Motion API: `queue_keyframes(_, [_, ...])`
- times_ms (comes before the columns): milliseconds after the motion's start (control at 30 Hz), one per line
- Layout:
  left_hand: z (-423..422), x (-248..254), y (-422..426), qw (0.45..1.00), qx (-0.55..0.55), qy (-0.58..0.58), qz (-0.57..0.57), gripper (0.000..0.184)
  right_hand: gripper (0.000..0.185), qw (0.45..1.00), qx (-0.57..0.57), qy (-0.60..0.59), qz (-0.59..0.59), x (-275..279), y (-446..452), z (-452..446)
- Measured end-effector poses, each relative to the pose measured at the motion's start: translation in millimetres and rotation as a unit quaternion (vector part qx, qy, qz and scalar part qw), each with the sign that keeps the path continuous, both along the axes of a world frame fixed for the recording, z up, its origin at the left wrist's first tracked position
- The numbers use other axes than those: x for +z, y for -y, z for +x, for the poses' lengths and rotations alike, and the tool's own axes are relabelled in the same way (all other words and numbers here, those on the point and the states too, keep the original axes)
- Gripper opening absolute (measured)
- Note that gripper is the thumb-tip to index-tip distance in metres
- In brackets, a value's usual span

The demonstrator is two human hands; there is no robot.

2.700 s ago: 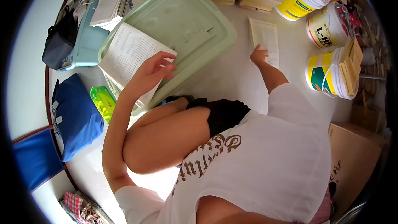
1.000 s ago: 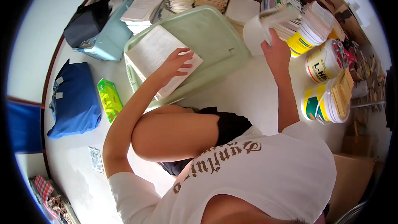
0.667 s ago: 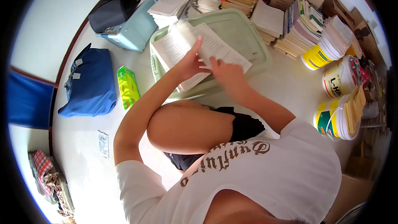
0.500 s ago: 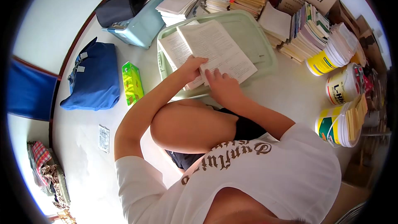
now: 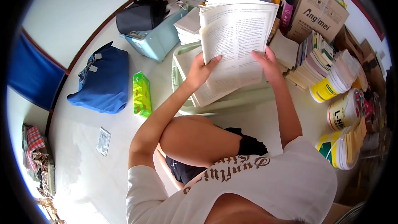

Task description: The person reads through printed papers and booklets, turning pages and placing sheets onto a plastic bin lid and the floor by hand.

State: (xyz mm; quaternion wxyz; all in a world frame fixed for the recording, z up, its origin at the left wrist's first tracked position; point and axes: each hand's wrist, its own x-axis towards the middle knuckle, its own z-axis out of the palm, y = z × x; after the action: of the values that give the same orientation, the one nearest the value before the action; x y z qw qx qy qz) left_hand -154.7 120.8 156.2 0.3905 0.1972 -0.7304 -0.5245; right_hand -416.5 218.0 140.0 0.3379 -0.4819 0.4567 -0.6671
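A sheaf of printed sheets [image 5: 238,33] is raised in front of me, its top edges slightly uneven. My left hand [image 5: 202,71] grips its left edge, thumb lying on the front page. On the right edge my right hand [image 5: 268,63] is closed the same way, with its thumb on the print. Behind and below the sheaf, more paper [image 5: 203,98] lies on a pale green plastic lid or bin [image 5: 236,105]. The held sheets hide much of that green surface.
To the left are a green tissue pack [image 5: 142,94], a blue bag [image 5: 103,79] and a light blue bin [image 5: 155,43] with a black bag [image 5: 143,14]. Book stacks [image 5: 313,56], white buckets [image 5: 329,88] and a cardboard box [image 5: 317,14] line the right.
The sheets that lay on the green surface are now lifted upright. My right hand has moved from their lower edge to the right side, and my left hand holds the left side.
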Motion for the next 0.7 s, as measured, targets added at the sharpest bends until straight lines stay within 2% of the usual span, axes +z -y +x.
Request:
queue_keyframes(33, [3.2, 5.7, 2.2, 1.0, 0.027, 0.015, -0.007, 0.028, 0.04, 1.0, -0.021, 0.007, -0.009, 9.7, 2.2, 12.8])
queue_keyframes(67, [5.0, 10.2, 2.4, 0.999, 0.03, 0.014, -0.01, 0.028, 0.04, 1.0, -0.017, 0.006, -0.012, 12.7, 8.5, 21.3])
queue_keyframes(133, [9.4, 31.8, -7.6, 0.991, 0.132, -0.021, -0.028, 0.028, 0.04, 0.995, -0.046, -0.023, -0.086, 17.9, 19.7, 37.1])
queue_keyframes(167, [10.9, 38.6, -10.0, 0.987, 0.147, -0.059, 0.002, 0.033, 0.041, 0.995, -0.051, -0.018, -0.084, 21.7, 22.8, 44.3])
queue_keyframes(200, [13.2, 40.0, -8.9, 0.987, 0.151, -0.059, 0.0, 0.033, 0.041, 0.995, -0.047, -0.018, -0.086, 21.7, 27.0, 48.3])
queue_keyframes(267, [17.1, 40.6, -6.2, 0.977, 0.186, -0.099, -0.032, 0.044, 0.041, 0.996, -0.039, -0.033, -0.076, 14.3, 34.7, 53.2])
queue_keyframes(300, [18.1, 38.0, -3.7, 0.976, 0.192, -0.103, -0.026, 0.054, 0.041, 0.996, -0.031, -0.039, -0.071, 11.0, 37.4, 54.2])
queue_keyframes(400, [20.7, 27.6, 4.0, 0.972, 0.185, -0.141, -0.031, 0.052, 0.039, 0.999, -0.011, -0.002, -0.05, -1.2, 41.6, 58.8])
queue_keyframes(467, [22.2, 21.0, 11.0, 0.972, 0.187, -0.144, -0.017, 0.052, 0.04, 0.998, -0.01, -0.006, -0.064, -8.8, 45.8, 60.1])
queue_keyframes(533, [25.8, 8.9, 19.3, 0.971, 0.189, -0.148, -0.004, 0.052, 0.04, 1.0, 0.012, -0.019, -0.022, -16.8, 48.6, 58.1])
queue_keyframes(633, [30.4, -0.8, 29.0, 0.978, 0.185, -0.093, 0.01, 0.053, 0.043, 0.999, 0.011, -0.049, 0.0, -25.5, 48.8, 54.4])
queue_keyframes(700, [32.0, 2.9, 30.7, 0.96, 0.209, -0.187, 0.023, 0.053, 0.043, 0.999, 0.008, -0.031, -0.016, -29.5, 51.8, 57.6])
